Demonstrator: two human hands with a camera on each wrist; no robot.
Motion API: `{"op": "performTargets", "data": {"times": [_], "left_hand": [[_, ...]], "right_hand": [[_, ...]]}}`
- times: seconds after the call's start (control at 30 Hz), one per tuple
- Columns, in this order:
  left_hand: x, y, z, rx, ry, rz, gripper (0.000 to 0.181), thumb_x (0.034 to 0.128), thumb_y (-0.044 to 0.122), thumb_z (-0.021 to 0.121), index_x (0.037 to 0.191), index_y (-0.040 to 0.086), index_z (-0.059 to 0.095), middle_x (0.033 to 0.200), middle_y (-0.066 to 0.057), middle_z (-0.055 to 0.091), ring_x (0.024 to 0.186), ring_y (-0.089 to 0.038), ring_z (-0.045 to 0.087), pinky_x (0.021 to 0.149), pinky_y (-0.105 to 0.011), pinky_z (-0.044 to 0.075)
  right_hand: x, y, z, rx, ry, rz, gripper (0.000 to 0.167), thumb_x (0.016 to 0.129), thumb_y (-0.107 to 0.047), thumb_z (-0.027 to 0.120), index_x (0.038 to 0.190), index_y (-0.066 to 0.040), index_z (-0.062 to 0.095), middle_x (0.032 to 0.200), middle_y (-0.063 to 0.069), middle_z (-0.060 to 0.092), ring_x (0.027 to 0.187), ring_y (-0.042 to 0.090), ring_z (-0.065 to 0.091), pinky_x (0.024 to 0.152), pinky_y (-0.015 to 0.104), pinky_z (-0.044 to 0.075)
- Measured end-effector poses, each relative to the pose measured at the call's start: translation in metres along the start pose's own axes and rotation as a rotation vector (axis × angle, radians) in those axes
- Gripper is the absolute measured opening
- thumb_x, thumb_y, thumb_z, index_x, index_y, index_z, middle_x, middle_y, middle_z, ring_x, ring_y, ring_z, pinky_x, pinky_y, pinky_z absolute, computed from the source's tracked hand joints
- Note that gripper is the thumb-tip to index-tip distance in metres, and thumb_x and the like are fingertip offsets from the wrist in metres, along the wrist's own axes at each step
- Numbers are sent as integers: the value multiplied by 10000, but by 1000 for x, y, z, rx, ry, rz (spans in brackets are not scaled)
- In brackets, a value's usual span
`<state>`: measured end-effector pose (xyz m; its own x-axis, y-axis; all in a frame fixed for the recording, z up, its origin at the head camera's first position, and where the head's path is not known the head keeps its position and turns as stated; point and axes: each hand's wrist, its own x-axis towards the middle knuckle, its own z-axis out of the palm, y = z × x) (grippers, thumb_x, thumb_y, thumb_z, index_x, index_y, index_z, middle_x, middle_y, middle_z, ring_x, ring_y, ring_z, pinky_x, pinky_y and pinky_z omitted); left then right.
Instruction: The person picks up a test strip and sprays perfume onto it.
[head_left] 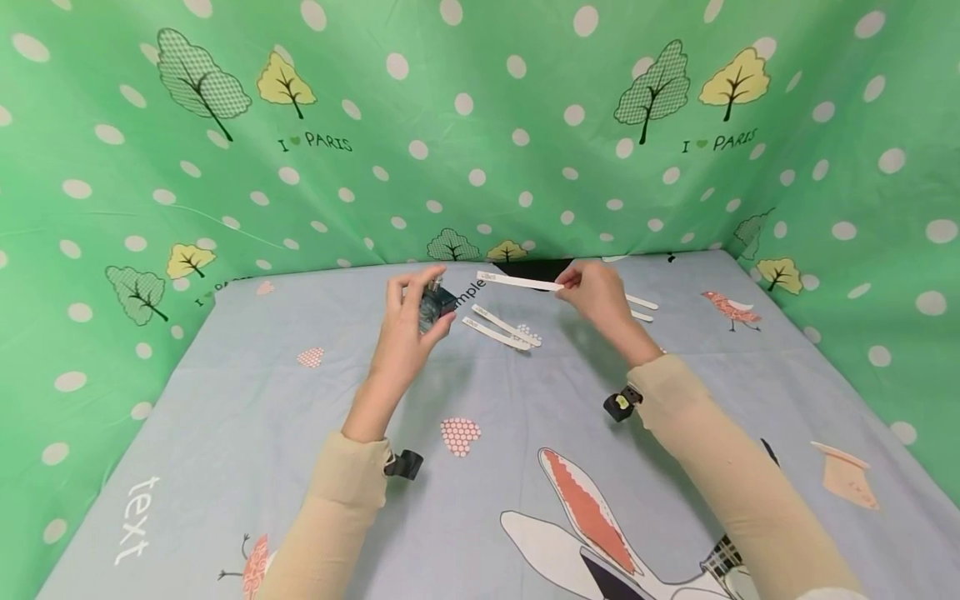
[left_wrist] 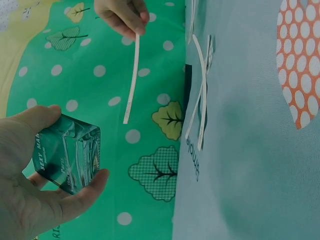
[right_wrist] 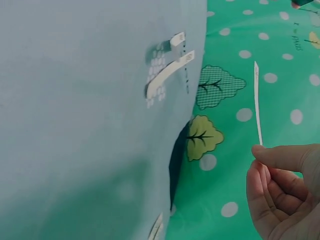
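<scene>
My left hand (head_left: pixel 401 333) grips a square, dark teal glass perfume bottle (left_wrist: pixel 67 155) between thumb and fingers, raised above the bed-like cloth surface. White lettering shows on the bottle's side in the left wrist view. To the right, my right hand (head_left: pixel 600 298) pinches one end of a white paper test strip (head_left: pixel 517 282) between thumb and fingertips. The strip's free end, with small print on it, points left toward the bottle but stays apart from it. Below and between the hands, two more paper strips (head_left: pixel 495 335) lie partly crossed on the cloth.
Other white strips (head_left: pixel 641 315) lie beyond the right wrist. The blue-grey printed cloth (head_left: pixel 247 400) covers the surface. A green curtain (head_left: pixel 480 108) with dots and trees rises behind it and at both sides. Each wrist wears a small black camera (head_left: pixel 621 404).
</scene>
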<state>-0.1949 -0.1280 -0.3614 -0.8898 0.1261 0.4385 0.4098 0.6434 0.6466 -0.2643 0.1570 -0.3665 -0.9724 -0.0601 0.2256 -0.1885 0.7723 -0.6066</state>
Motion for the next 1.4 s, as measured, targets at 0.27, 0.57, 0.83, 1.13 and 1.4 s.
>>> {"op": "performTargets", "data": {"times": [0.27,0.57,0.83,1.13,1.4], "left_hand": [[-1,0,1,-2,4,-1,628,935,159,702,1474,295,409,1349,-166,365,1168,-367,568,989,-501,550],[-1,0,1,9,-1,-9,629,937,168,700,1473,313,404,1360,-169,364,1176,-368,567,997,-505,544],[-2,0,2,4,-7,-13,626,940,169,697,1474,309,403,1354,-176,362,1185,-379,562,1013,-513,531],[-3,-3,4,-5,-1,-16,625,928,168,710,1463,303,417,1349,-182,370,1212,-385,549,1012,-518,535],[-4,-3,6,-9,2,-12,619,925,160,713,1459,286,429,1341,-186,374,1216,-375,542,1019,-505,534]], "right_hand": [[-5,-12,-9,14,35,-39,121,870,-72,745,977,-14,746,925,172,740,838,282,682,760,391,550],[-9,-17,-16,12,71,-67,114,880,-77,731,977,-22,752,915,165,745,827,274,692,758,391,564],[-10,-20,-21,21,105,-100,98,874,-54,725,960,-22,760,892,165,747,806,273,695,745,385,559],[-12,-26,-25,30,125,-116,99,869,-37,729,960,-12,758,884,177,747,799,284,703,738,397,560],[-16,-31,-26,21,150,-135,92,874,-53,724,953,-23,759,873,164,749,792,278,706,734,408,570]]}}
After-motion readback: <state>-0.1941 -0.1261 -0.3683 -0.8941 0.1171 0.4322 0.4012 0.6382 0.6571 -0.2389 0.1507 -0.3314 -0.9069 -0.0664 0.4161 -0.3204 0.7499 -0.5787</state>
